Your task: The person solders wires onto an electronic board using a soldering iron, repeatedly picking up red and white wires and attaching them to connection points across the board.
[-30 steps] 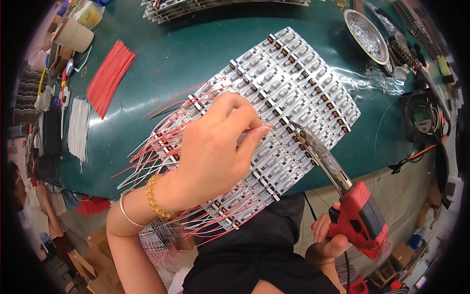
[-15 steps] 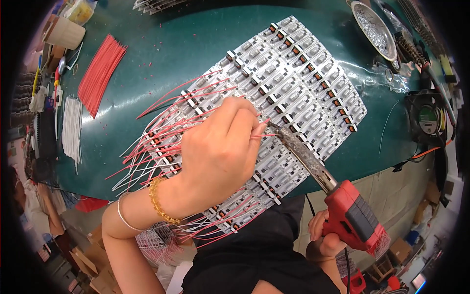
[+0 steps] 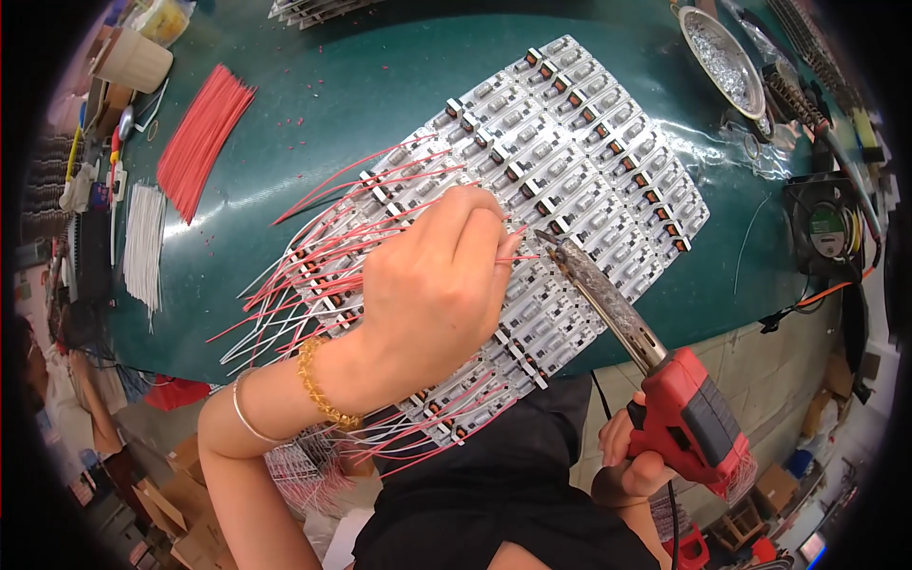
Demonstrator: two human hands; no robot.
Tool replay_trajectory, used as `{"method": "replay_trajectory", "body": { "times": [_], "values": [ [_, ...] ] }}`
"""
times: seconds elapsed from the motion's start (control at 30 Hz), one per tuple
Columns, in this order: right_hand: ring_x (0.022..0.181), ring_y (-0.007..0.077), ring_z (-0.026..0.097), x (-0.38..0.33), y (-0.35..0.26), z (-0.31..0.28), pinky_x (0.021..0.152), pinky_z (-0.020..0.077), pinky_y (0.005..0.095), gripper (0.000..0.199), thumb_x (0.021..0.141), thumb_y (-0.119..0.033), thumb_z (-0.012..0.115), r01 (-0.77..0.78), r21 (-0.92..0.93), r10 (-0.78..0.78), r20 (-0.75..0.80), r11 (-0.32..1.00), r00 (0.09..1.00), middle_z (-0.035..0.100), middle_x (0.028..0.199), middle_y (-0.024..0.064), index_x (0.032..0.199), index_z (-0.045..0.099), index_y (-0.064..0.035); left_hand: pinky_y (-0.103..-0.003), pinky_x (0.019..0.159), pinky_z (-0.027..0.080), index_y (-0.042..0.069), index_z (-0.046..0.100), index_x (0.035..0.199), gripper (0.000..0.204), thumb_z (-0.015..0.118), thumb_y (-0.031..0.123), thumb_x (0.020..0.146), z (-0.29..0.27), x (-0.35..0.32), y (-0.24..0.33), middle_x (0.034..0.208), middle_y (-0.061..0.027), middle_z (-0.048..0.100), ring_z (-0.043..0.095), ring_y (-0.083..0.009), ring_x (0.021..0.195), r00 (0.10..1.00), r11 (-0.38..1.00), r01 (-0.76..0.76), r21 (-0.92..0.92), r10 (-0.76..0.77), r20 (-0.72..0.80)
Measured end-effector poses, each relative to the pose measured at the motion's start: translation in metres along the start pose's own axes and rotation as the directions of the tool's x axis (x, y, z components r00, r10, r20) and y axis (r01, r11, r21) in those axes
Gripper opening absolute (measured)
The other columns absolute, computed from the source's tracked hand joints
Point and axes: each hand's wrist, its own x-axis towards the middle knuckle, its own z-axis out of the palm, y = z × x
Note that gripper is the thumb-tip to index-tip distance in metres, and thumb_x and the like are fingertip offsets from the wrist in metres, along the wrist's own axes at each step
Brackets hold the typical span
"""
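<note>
Left hand (image 3: 432, 271): narrow grip on red wire (image 3: 521, 257), over pale panel (image 3: 594, 204) on green surface (image 3: 351, 104). Right hand (image 3: 632, 456): grip round soldering gun (image 3: 689, 413), tip (image 3: 562, 251) near wire end. Likely soldering step; next move probably wants steady wire, precise tip.

The left grip (image 3: 427, 285) is back-side up, with thumb and forefinger pinched together; behind it, the left forearm (image 3: 280, 397) slants down to a bent elbow (image 3: 221, 442). The right grip (image 3: 629, 473) (partly hidden from above), lower and to the right of the left grip, has its fingers curled in.
</note>
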Motion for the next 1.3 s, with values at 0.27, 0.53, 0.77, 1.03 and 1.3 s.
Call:
{"method": "replay_trajectory", "body": {
  "times": [0.27,0.53,0.77,1.03,1.3],
  "values": [
    [0.037,0.0122,0.042,0.0,-0.008,0.003,0.039,0.0365,0.025,0.086,0.073,-0.059,0.062,0.0,-0.006,0.0,-0.068,1.0,0.998,0.042,0.044,0.0002,0.121,0.037,0.0084,-0.027,0.053,0.045,0.0,0.058,0.072,0.012,0.069,-0.002,0.068,-0.014,0.002,-0.001,0.078,-0.0078,0.056,0.056,-0.0198,0.063,0.978,0.987,-0.145,-0.075,0.132,-0.159],
    [0.037,0.0129,0.043,-0.007,-0.002,-0.011,0.041,0.0377,0.0259,0.084,0.077,-0.059,0.058,0.032,0.017,-0.033,0.066,0.999,0.997,0.042,0.044,-0.0004,0.123,0.037,0.0072,-0.026,0.051,0.045,0.0,0.058,0.07,0.011,0.068,-0.002,0.069,-0.006,0.0,0.009,0.076,-0.0065,0.054,0.055,-0.0151,0.058,0.986,0.979,0.14,-0.149,-0.125,0.11],
    [0.04,0.015,0.045,-0.008,-0.002,-0.01,0.042,0.0389,0.028,0.076,0.074,-0.055,0.064,-0.02,-0.009,0.02,0.029,1.0,0.999,0.045,0.047,0.0017,0.115,0.042,0.0056,-0.031,0.041,0.039,0.003,0.054,0.068,0.011,0.065,0.005,0.071,0.0,-0.003,0.001,0.077,-0.0044,0.053,0.052,-0.0192,0.048,0.998,0.99,0.052,-0.134,-0.046,0.049],
    [0.039,0.014,0.044,-0.014,0.002,-0.018,0.042,0.0382,0.0275,0.074,0.076,-0.054,0.062,-0.009,-0.074,0.015,0.077,0.997,0.997,0.045,0.047,0.0014,0.114,0.042,0.0055,-0.026,0.047,0.044,0.002,0.056,0.067,0.013,0.069,0.001,0.07,-0.001,-0.001,0.007,0.074,-0.0056,0.054,0.055,-0.0151,0.054,0.993,0.991,0.097,-0.088,-0.091,0.074],
    [0.037,0.0121,0.042,-0.007,-0.005,-0.009,0.04,0.0375,0.0255,0.079,0.078,-0.055,0.061,0.024,-0.023,-0.023,0.03,0.999,0.999,0.043,0.045,-0.0002,0.121,0.038,0.0076,-0.031,0.043,0.041,0.003,0.054,0.07,0.01,0.064,0.007,0.073,0.002,-0.004,0.003,0.079,-0.005,0.053,0.053,-0.0202,0.05,0.998,0.996,0.03,-0.083,-0.026,0.056]
  ]
}}
